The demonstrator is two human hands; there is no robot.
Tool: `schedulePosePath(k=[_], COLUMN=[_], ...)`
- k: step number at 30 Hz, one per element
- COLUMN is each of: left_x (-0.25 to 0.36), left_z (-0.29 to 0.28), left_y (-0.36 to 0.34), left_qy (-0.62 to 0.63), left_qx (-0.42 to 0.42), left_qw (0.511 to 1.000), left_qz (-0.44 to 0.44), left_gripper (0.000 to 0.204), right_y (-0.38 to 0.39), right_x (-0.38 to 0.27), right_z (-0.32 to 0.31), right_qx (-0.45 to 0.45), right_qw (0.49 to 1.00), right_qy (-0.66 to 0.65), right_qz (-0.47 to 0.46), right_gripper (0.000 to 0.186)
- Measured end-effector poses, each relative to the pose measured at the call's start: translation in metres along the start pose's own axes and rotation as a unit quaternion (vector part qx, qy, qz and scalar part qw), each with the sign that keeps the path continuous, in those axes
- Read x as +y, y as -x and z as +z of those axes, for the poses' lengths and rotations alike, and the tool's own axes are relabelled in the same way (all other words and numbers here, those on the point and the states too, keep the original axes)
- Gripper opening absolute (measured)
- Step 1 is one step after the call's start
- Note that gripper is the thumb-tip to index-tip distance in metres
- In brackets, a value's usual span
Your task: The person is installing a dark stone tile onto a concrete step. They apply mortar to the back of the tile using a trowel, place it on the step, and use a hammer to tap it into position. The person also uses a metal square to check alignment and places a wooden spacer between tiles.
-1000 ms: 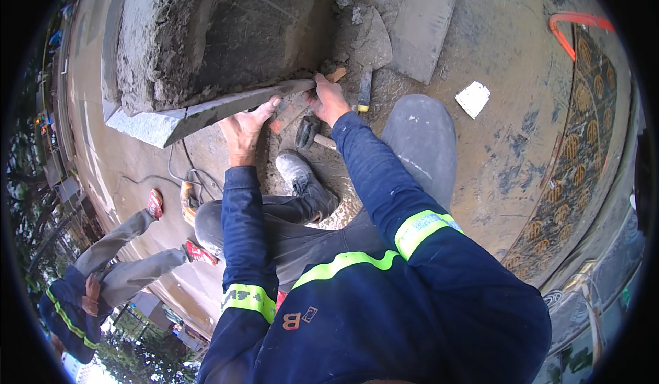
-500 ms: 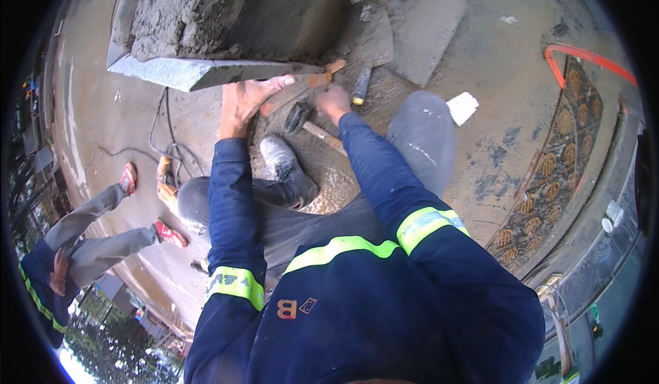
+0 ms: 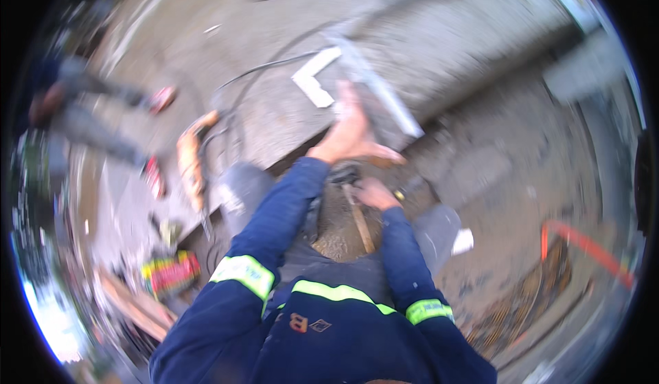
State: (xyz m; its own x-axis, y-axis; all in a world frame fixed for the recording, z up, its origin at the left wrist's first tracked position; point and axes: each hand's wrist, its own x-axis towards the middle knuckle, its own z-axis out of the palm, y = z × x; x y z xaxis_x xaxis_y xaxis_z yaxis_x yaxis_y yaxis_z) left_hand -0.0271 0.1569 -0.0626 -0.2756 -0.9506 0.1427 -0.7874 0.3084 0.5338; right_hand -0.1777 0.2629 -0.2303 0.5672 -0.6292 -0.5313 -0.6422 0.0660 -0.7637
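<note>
My left hand [image 3: 349, 131] is spread against the face of a grey slab [image 3: 379, 117] with a pale edge, thumb stretched to the right. The slab stands at the end of a rough concrete block [image 3: 473, 40]. Lower and to the right, my right hand [image 3: 375, 194] has curled fingers; blur hides what they hold, if anything. Beside it lies a hammer [image 3: 361, 227], its dark head under my left wrist and its wooden handle pointing toward me. My knees are bent on either side.
A white L-shaped piece [image 3: 312, 82] lies beyond my left hand. Left are an orange power tool [image 3: 190, 154], a dark cord [image 3: 271, 63] and a yellow-red bag [image 3: 171, 274]. Another person in red shoes [image 3: 155, 178] stands farther left. An orange bar [image 3: 587, 243] rises at right.
The view has swung left, shifting the block to the upper right. My left hand has moved from the slab's lower edge to its face. My right hand stays low near the hammer.
</note>
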Motion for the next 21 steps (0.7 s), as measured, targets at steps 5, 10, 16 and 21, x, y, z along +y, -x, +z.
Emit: schedulePosePath(k=[5,10,16,21], left_x=[0.016,0.035,0.061,0.016], left_z=[-0.034,-0.032,0.0,-0.072], left_y=[0.041,0.091,0.068,0.072], left_qy=[-0.09,-0.017,0.001,0.222], left_qx=[-0.108,-0.17,0.247,0.282], left_qw=[0.971,0.97,0.927,0.895], left_qz=[-0.191,-0.171,-0.281,-0.264], left_gripper=[0.145,0.101,0.098,0.089], right_y=[-0.015,-0.022,0.013,0.027], right_x=[-0.015,-0.083,-0.186,-0.243], right_z=[-0.011,-0.018,-0.036,-0.058], right_qx=[-0.027,0.044,0.046,0.033], right_qw=[0.982,0.799,0.74,0.807], right_qy=[-0.171,-0.6,-0.666,-0.577], right_qz=[0.069,0.013,-0.085,-0.119], right_gripper=[0.056,0.056,0.061,0.069])
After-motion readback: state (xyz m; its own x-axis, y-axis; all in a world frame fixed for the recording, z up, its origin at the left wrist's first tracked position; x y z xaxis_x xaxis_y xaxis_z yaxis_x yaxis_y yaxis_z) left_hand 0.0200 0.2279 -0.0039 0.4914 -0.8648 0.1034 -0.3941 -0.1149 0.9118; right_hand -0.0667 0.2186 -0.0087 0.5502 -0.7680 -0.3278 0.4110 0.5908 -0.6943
